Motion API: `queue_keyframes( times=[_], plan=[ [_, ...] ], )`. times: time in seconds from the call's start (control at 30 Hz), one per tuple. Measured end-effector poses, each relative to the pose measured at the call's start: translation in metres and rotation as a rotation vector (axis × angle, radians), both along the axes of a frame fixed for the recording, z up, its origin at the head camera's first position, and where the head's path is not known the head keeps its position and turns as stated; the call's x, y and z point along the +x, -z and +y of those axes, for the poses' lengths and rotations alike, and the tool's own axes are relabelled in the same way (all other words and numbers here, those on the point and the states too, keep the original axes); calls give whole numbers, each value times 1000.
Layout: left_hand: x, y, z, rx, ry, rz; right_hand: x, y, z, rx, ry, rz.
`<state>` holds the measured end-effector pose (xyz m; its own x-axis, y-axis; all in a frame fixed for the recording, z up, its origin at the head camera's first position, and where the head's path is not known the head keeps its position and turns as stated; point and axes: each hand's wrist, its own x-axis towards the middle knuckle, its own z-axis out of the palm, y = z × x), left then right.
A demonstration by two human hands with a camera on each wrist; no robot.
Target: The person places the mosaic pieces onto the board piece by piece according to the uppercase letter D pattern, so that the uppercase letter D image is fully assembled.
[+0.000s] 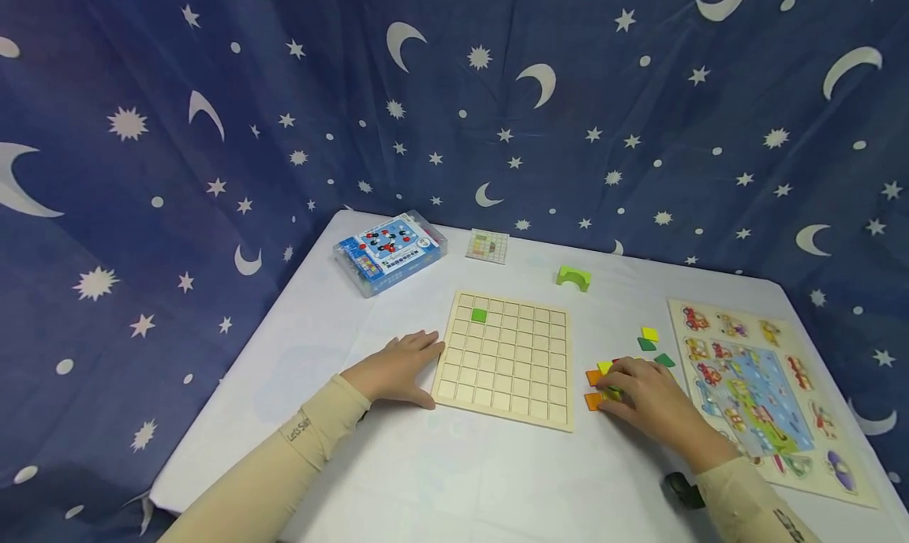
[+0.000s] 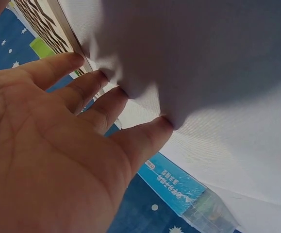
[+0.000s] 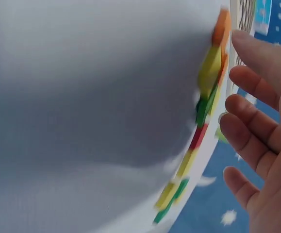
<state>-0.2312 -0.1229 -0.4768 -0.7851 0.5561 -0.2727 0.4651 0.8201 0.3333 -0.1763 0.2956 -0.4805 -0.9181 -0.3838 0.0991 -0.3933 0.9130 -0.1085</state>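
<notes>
Resting at the left edge of the board (image 1: 518, 369), your left hand (image 1: 398, 368) has its fingers straight and spread; grip wide, nothing held. The thumb lies by the board's near left corner, the other fingertips along its side; exact contact cannot be confirmed. The board lies flat on the white table (image 1: 469, 480), a grid of square cells. One green tile (image 1: 479, 316) sits in the second row from the far edge, second column from your left. Your right hand (image 1: 646, 397) is above the loose pieces, right of the board. In the right wrist view, thumb and gently bent fingers stand apart with no piece between them; grip fairly wide. Orange tiles (image 1: 592, 402) lie nearest the board, partly under your fingers in the head view, with a red piece (image 3: 198, 137) in the same group. Past your knuckles lie dark green pieces (image 1: 645, 344) and a yellow tile (image 1: 649, 335). A picture puzzle (image 1: 817, 468) lies flat to your right. Beyond the board: a pattern card (image 1: 487, 246), a green arch (image 1: 572, 272) to its right, and a boxed kit (image 1: 394, 251) to its left. A black object (image 1: 682, 491) is beside your right sleeve (image 1: 753, 499). A blue curtain (image 1: 511, 85) hangs behind.
</notes>
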Motion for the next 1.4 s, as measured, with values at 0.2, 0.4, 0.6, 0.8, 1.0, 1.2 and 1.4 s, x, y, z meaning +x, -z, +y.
queue_keyframes(
  times=[0.2, 0.4, 0.6, 0.8, 1.0, 1.2, 1.4],
  plan=[
    [-1, 2, -2, -5, -7, -3, -5, 1, 20, 9, 97, -46],
    [0, 2, -2, 4, -5, -1, -10, 5, 27, 15, 119, -70],
    [0, 1, -2, 12, 0, 7, -12, 6, 24, 11, 138, -62],
    [2, -1, -2, 18, -1, 6, -13, 5, 20, 4, 157, -52],
    [1, -2, -1, 16, -3, 5, -15, 7, 18, 2, 160, -46],
    [1, -3, 0, 18, -4, -2, -15, 9, 18, -12, 156, -40],
    [1, -2, 0, 3, -3, -6, -16, 11, 17, -18, 177, -54]
  ],
)
